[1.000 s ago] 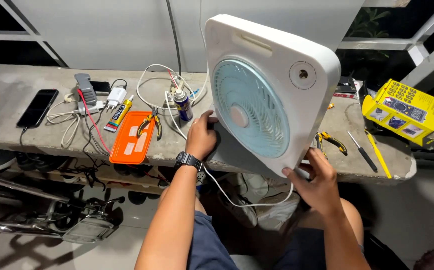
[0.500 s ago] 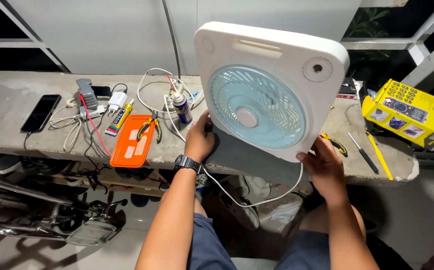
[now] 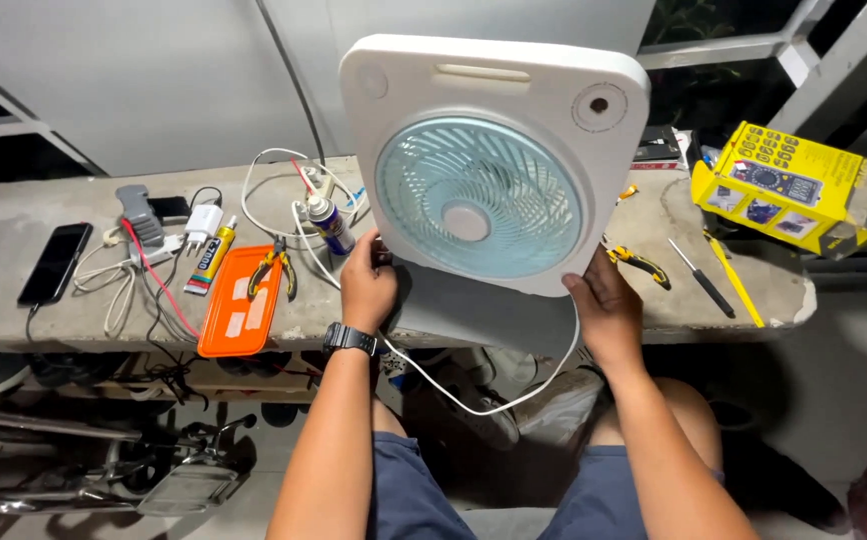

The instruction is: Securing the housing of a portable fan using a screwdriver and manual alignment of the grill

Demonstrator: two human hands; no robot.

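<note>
Holding the white box fan (image 3: 494, 160) upright at the desk's (image 3: 14, 300) front edge, your left hand (image 3: 367, 283) and right hand (image 3: 604, 305) grip its lower corners; steady it before tilting.

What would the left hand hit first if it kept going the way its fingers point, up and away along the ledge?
Probably the spray can. The left hand grips the box fan at its lower left edge, and the can stands just beyond the fingers, amid white cable. Depth is unclear from one view.
</note>
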